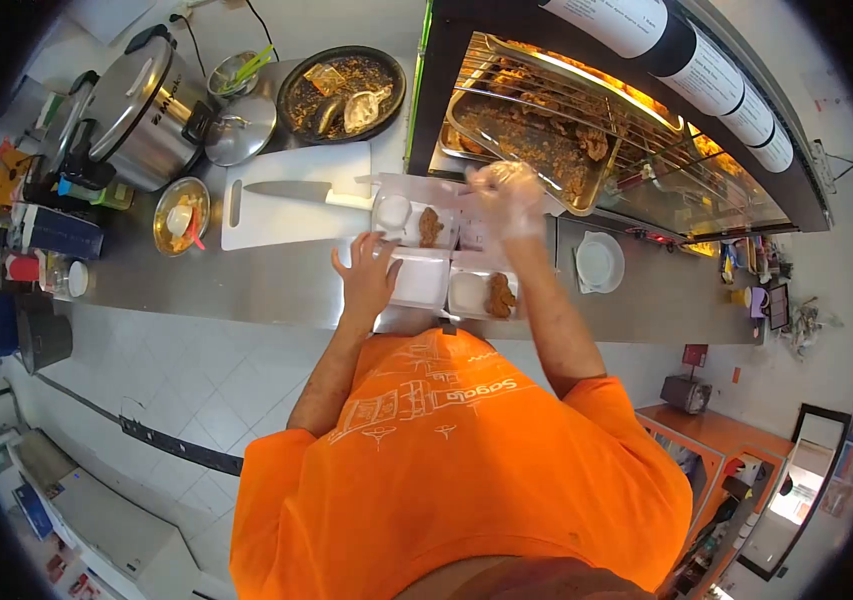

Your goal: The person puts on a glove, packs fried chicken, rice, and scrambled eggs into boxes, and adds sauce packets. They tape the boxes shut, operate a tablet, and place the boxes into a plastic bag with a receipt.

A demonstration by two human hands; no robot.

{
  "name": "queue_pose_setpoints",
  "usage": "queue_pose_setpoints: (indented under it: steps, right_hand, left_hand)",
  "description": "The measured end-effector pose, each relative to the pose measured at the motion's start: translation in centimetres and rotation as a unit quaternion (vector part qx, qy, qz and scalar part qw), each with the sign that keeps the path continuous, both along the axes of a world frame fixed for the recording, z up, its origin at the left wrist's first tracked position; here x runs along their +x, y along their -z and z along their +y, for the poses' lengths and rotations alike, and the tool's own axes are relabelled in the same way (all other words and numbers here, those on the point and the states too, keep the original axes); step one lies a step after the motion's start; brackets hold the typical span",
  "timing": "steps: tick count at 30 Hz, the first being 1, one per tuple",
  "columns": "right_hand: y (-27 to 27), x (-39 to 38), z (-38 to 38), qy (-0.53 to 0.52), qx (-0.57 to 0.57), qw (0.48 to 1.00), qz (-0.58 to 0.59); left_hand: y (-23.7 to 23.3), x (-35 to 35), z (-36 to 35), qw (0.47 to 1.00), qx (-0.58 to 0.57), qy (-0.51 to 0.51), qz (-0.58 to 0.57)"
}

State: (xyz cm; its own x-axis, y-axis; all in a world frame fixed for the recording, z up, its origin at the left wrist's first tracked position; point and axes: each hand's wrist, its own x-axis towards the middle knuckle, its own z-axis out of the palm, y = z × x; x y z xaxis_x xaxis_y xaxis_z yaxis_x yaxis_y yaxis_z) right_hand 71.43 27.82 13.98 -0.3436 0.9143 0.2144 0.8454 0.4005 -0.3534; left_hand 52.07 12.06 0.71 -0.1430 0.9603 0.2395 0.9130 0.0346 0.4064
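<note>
My left hand [368, 278] is bare, its fingers spread at the left edge of two white takeaway boxes. The far takeaway box [409, 236] holds a mound of white rice [392, 212] and a piece of fried chicken [430, 227]. In the near box, the left half [420, 280] is bare white; the right half carries another rice mound [468, 293] and a fried chicken piece [500, 296]. My right hand [506, 195], in a clear plastic glove, is raised over the boxes' right side, before the warmer. Motion smears its fingers.
A lit food warmer [636, 185] holds a tray of fried pieces [536, 150]. Left of the boxes, a knife [291, 188] lies on a white cutting board [246, 225]. Behind stand a dark round pan [308, 128], a metal bowl [160, 236] and a large cooker [151, 115]. White plates [599, 262] sit right.
</note>
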Motion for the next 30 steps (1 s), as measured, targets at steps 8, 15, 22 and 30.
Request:
queue_pose_setpoints:
  steps: [8, 15, 22, 30]
  right_hand:
    - [-2.4, 3.1, 13.2, 0.129, 0.006, 0.974, -0.186]
    - [-4.1, 3.5, 9.7, -0.089, 0.018, 0.948, -0.307]
    - [3.4, 8.5, 19.7, 0.029, -0.021, 0.993, -0.109]
    - [2.6, 7.3, 17.8, 0.156, -0.083, 0.984, -0.027]
  left_hand:
    - [-0.9, -0.7, -0.8, 0.998, -0.017, -0.038, -0.051]
    - [5.5, -0.9, -2.9, 0.988, 0.122, -0.042, -0.088]
    - [-0.5, -1.6, -5.2, 0.991, -0.003, -0.089, -0.103]
    - [-0.3, 0.0, -6.7, 0.985, -0.003, -0.108, -0.134]
